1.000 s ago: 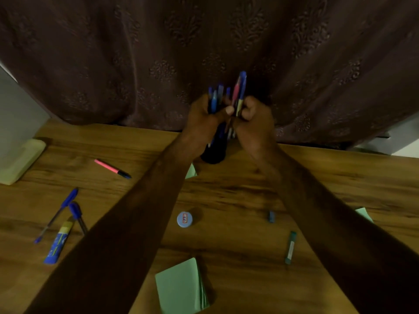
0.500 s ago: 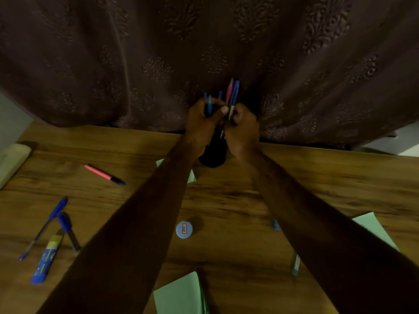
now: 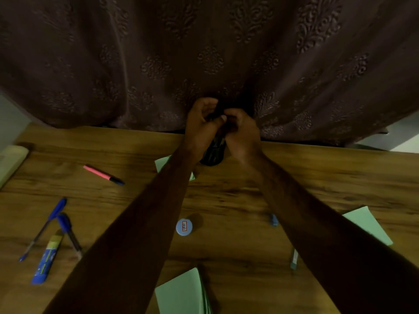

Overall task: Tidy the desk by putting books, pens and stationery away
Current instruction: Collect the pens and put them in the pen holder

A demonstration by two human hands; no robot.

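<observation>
Dark pen holder [image 3: 213,155] upright; our left hand [image 3: 200,125] and right hand [image 3: 243,137] curl round its top. Pens, sticking up before, now hidden.

Wooden desk [image 3: 238,196]: dark pen holder [image 3: 213,152] at back edge; pink pen [image 3: 103,174], blue pens [image 3: 43,228], glue stick [image 3: 46,260] left; round blue lid [image 3: 184,227] centre; green notepad [image 3: 181,293] front; green sheet [image 3: 367,223] right.
</observation>
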